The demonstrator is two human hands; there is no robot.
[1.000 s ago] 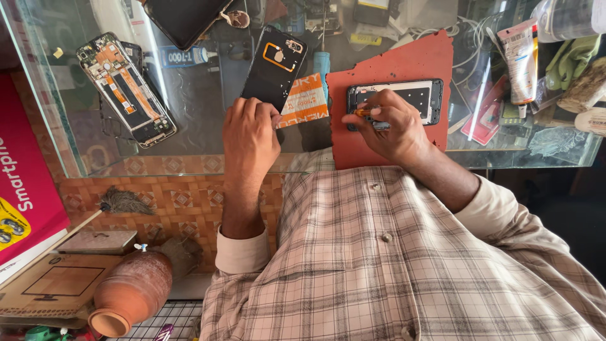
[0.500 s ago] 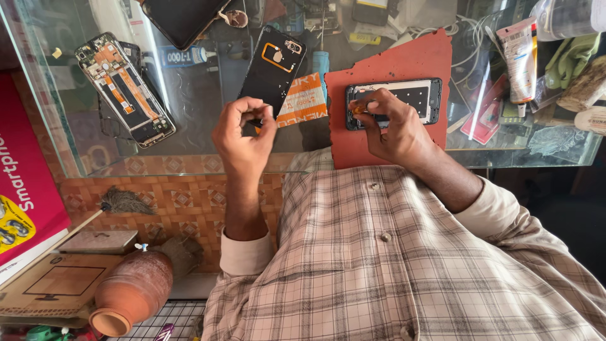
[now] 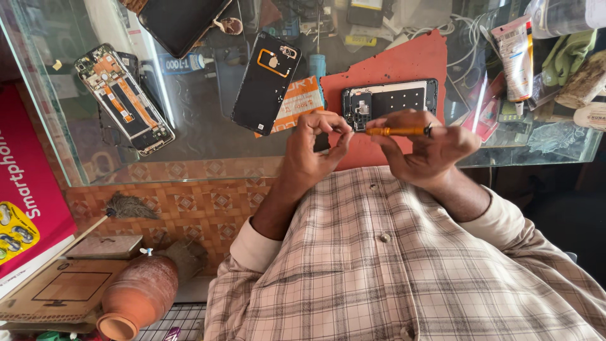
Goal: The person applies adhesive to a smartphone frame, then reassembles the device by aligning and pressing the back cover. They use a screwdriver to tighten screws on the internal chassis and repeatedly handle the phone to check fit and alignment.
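Gripping the slim orange-handled screwdriver [image 3: 396, 131] level in your closed right hand [image 3: 429, 148], you pinch your left hand [image 3: 315, 142] fingertips together at its tip, nine o'clock of it, just below the opened dark phone frame [image 3: 390, 101] on the red mat [image 3: 404, 63].

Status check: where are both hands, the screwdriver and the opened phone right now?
Right hand grips orange screwdriver, level above the desk. Left hand pinches at its tip; what it holds is too small to tell. Opened phone on red mat, untouched.

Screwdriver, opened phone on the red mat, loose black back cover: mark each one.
screwdriver [image 3: 396, 131], head view, middle of its orange shaft.
opened phone [image 3: 404, 96], head view, bare inner plate.
back cover [image 3: 262, 95], head view, centre of its black surface.
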